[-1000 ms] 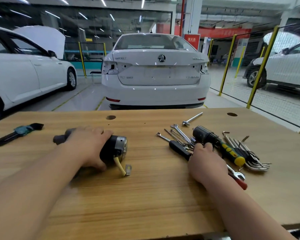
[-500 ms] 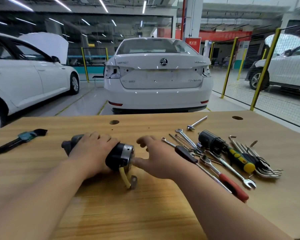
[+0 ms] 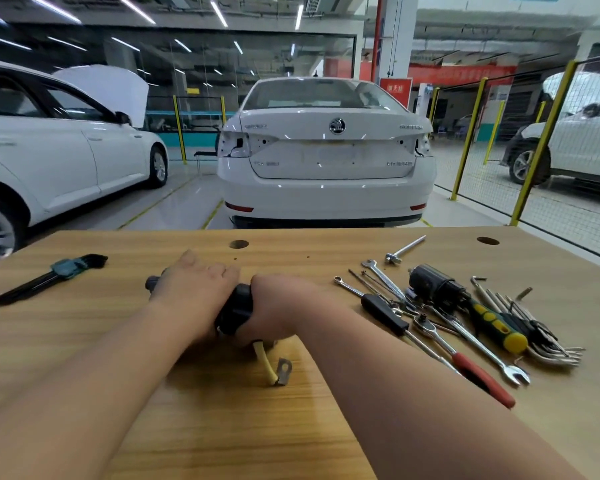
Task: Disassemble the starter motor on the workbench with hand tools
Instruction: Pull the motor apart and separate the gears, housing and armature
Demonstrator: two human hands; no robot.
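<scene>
Your left hand (image 3: pixel 194 292) lies over the body of the starter motor (image 3: pixel 234 308), fingers curled down its far side, so that grip is wrapped on the housing. Your right hand (image 3: pixel 278 313) is cupped over the motor's right end with its grip closed round it, though the fingertips are hidden. The motor lies on its side on the tabletop (image 3: pixel 222 427), left of centre, held between both hands. Its yellow cable (image 3: pixel 265 362) and metal lug (image 3: pixel 284 370) trail toward you on the wood.

Neither hand holds a tool. The ratchet (image 3: pixel 465 365), wrench (image 3: pixel 478 348), screwdriver (image 3: pixel 492 323) and hex keys (image 3: pixel 548 337) all lie in the pile well to your right, and another key set (image 3: pixel 49 277) lies far left. A black cylinder (image 3: pixel 433 284) lies among the tools; I cannot tell whether it came off the motor.

What shows of the housing looks to be in one piece, so I judge you are near the start, or trying the end by hand. Most of the stripping down is probably left: the end cover, the housing and whatever sits inside
</scene>
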